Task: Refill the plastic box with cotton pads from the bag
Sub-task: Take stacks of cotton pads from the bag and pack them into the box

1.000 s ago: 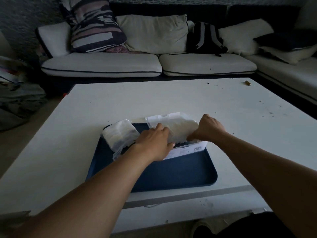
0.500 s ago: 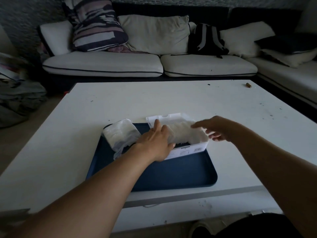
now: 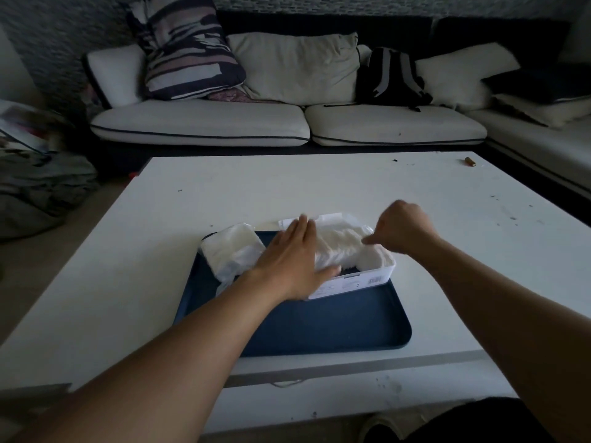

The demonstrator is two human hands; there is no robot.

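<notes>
Settling the pads into the box looks like the step in hand, and it is best done gently. At the left of the tray the bag lies slack, still holding pads and touched by nothing. Next, the left hand is laid flat, fingers straight, over the box's left end, where the pads should be pressed evenly rather than crushed. Further right, the right hand is curled over the pile; whether a pad is pinched cannot be told. The box should be kept steadied on the tray while loose edges are tucked below the rim.
</notes>
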